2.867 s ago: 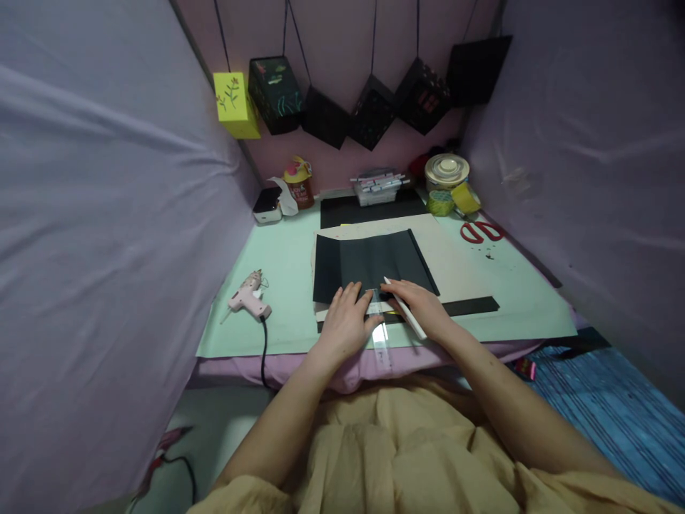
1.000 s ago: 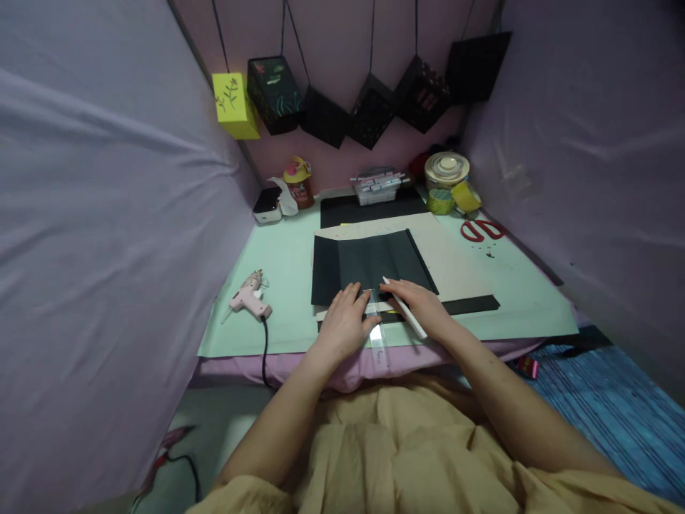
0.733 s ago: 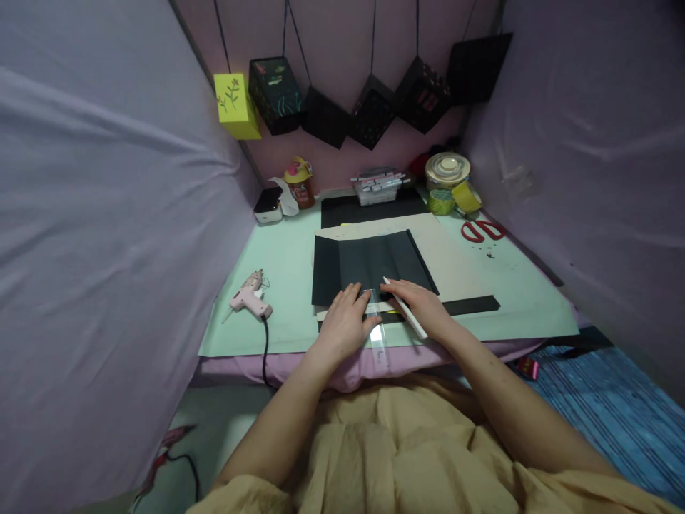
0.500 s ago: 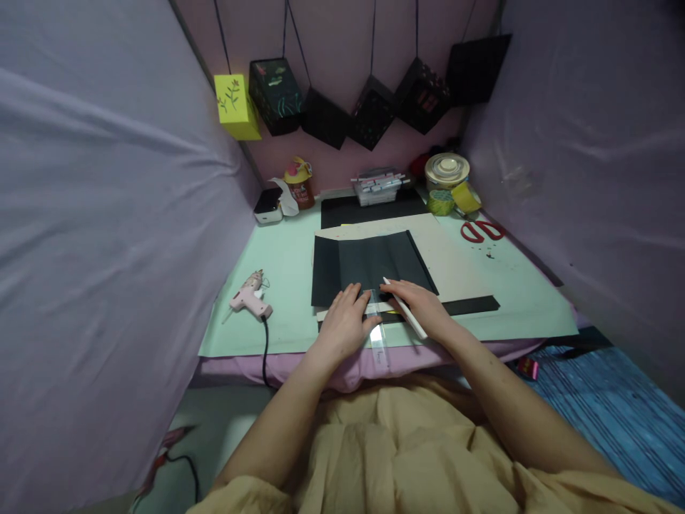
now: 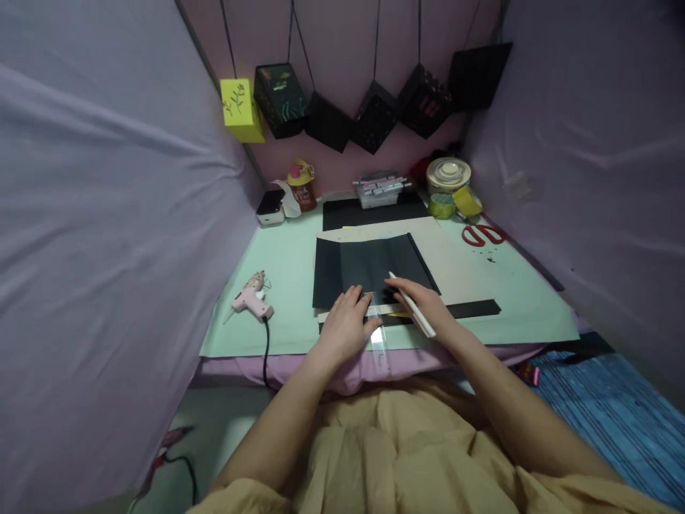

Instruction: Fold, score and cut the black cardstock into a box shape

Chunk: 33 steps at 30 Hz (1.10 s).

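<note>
My left hand (image 5: 347,325) lies flat with its fingers spread on a sheet of black paper (image 5: 369,260). Its thumb and fingers press on a clear ruler (image 5: 378,348), which runs from the paper's near part out over the table's front edge. To the right, my right hand (image 5: 422,303) is closed around a slim white pen (image 5: 414,308), held slanting beside the ruler. The fingertips of this hand rest at or just above the black paper. The paper has a fold along its left part and a raised strip on its right edge.
Pale board (image 5: 454,271) lies under the paper, with a black strip (image 5: 474,308) near the front. At the left is a pink glue gun (image 5: 254,296); red-handled scissors (image 5: 483,235) lie right. Behind stand a box of pens (image 5: 379,189) and tape rolls (image 5: 442,205). Black boxes (image 5: 374,118) hang above.
My right hand, with the pen in it, has shifted slightly to the right, away from the ruler. My left hand stays on the ruler and paper. The whole view has tilted a little.
</note>
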Motion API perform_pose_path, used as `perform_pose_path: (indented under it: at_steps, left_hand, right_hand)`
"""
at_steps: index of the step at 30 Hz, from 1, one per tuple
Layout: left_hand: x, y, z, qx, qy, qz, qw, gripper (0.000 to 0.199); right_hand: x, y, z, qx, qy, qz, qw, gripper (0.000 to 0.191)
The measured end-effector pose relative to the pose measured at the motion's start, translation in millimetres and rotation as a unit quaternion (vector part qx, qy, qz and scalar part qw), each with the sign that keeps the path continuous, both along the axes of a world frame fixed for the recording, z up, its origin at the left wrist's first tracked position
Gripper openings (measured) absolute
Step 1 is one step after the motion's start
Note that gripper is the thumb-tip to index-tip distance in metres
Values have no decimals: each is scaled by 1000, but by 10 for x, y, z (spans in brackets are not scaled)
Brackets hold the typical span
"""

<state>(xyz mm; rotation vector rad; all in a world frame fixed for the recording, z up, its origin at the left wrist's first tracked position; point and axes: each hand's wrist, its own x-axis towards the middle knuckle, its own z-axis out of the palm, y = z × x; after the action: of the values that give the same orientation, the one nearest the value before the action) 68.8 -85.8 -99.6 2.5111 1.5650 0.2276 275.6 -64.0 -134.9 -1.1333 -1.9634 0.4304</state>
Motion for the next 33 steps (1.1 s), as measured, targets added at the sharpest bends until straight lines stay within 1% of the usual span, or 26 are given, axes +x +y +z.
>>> perform_pose_path:
  at_steps: [4,6,7,9,12,15,22,33]
  left_hand:
    - [-4,0,-6,3,-1,0,1000,56]
    - [-10,1,-17,6,-2,1,1000,57]
    - [-13,2,-21,6,-2,1,1000,57]
    - [-16,2,-28,4,-1,2,1000,57]
    - [-16,2,-32,2,0,1,1000,58]
    - [-15,0,-39,6,-2,-1,1000,58]
    - [-19,2,-41,6,-1,3,1000,58]
    - [-7,9,-29,4,-2,2,1000,58]
  right_hand:
    - [-67,33,261,-5,92,-43,995,28]
    - [-143,107,332,-44,106,-58,992,27]
    - [-187,154,338,-70,106,-63,990,27]
    - [-272,252,303,-103,99,-75,987,25]
    - [-362,354,204,-102,91,-85,987,23]
    - [-390,377,151,-101,89,-80,988,24]
    - [-383,363,159,-99,73,-80,989,24]
    - [-386,373,101,-92,70,-73,991,24]
